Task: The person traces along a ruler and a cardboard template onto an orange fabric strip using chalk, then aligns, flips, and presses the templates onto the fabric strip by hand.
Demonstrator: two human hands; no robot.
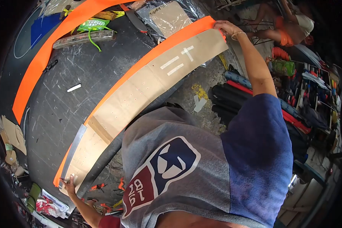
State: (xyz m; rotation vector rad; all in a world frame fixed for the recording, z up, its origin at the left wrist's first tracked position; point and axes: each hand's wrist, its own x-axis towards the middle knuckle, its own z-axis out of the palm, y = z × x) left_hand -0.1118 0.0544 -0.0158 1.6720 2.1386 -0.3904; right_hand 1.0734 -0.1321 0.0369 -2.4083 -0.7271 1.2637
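Note:
A long curved brown cardboard pattern with pale tape strips lies over an orange fabric strip, whose edge shows along the pattern's far side. My left hand rests with fingers spread on the pattern's lower left end, beside a grey metal ruler. At the upper right end my right hand has its fingers bent together over the ends of the orange strip and the pattern; what lies between the fingertips is hidden.
The dark table bears another orange strip, a white marker, a green bag and a cutter. Fabric rolls lie to the right. Another person is at the upper right.

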